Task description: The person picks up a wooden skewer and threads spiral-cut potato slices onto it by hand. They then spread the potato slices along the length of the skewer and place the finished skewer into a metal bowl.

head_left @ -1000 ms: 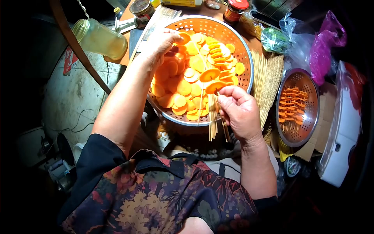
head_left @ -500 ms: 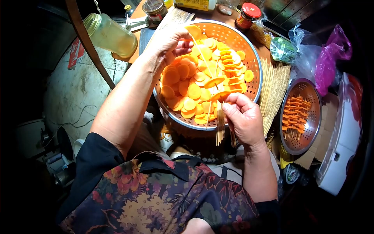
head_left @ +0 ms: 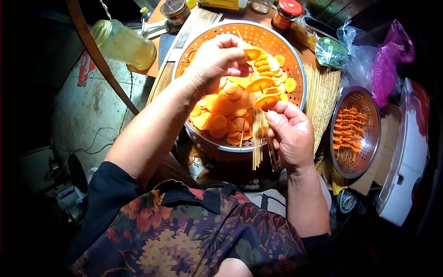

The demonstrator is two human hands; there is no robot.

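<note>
My left hand is closed in a pinch on a carrot slice, over a large metal colander heaped with loose carrot slices. Just below, my right hand is closed around a thin bamboo skewer whose lower part its fingers hide. Two spaced carrot slices show on that skewer. A row of overlapping slices lies behind them in the colander. Several bare skewers hang over the near rim beside my right hand.
More skewers lie right of the colander. A smaller colander holds threaded carrot skewers. Around stand a red-lidded jar, plastic bags, a white foam box and a cloudy plastic jar.
My left hand has moved right and slightly down, bringing its slice close to the skewer. My right hand stays nearly in place. The view has shifted slightly.
</note>
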